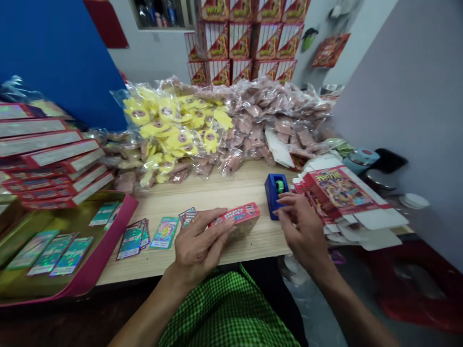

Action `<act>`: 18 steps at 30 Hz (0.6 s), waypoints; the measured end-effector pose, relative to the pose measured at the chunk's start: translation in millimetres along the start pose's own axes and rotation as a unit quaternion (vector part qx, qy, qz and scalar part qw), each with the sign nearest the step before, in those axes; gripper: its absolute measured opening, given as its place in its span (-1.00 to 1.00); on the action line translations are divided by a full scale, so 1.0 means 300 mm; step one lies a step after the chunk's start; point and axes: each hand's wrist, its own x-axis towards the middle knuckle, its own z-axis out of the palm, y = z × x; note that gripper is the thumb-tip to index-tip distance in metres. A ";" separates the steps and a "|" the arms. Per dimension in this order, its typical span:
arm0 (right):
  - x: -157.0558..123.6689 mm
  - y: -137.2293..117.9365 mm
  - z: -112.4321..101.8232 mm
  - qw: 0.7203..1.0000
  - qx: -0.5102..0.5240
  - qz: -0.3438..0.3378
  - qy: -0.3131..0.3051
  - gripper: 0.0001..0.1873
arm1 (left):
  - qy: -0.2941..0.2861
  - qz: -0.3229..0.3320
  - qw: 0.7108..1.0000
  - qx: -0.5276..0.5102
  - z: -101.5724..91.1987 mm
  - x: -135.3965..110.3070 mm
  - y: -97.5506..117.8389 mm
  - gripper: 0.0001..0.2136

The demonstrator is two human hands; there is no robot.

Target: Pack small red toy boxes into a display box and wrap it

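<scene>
My left hand [202, 238] is closed around a small red printed box [248, 214], which sits on edge at the table's front. Its fingers lie along the top and side of the box. Beside the box stands a blue tape dispenser [271, 195] with a green roll core. My right hand [302, 229] is at the dispenser's near end, fingers bent and thumb close to them. Any tape between those fingertips is too small to make out. Left of my left hand lie a loose card [165, 232] and a stack of shiny cards [132, 238].
Flattened printed cartons [340, 190] pile up at the right. A tray [112, 246] with cards stands at the left, below stacked red boxes [54, 164]. Bagged yellow plush toys [173, 125] and bagged pinkish-brown ones [267, 111] heap along the back. A red stool [419, 284] is lower right.
</scene>
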 end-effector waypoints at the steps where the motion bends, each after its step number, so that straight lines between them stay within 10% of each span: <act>1: 0.012 0.040 -0.010 0.995 -0.019 0.100 0.016 -0.86 | 0.012 -0.004 1.000 -0.002 0.021 0.003 0.000 -0.74; 6: 0.070 0.161 -0.024 0.926 0.023 0.372 -0.052 -0.86 | 0.025 -0.027 0.999 -0.032 0.080 0.009 0.008 -0.83; 12: 0.026 0.154 -0.005 0.926 0.163 0.342 -0.006 -0.61 | -0.005 -0.031 0.999 -0.021 0.057 0.016 0.023 -0.79; 18: -0.094 0.239 0.042 0.969 0.090 0.223 0.049 -0.59 | -0.025 0.013 1.000 0.000 0.048 0.032 0.021 -0.82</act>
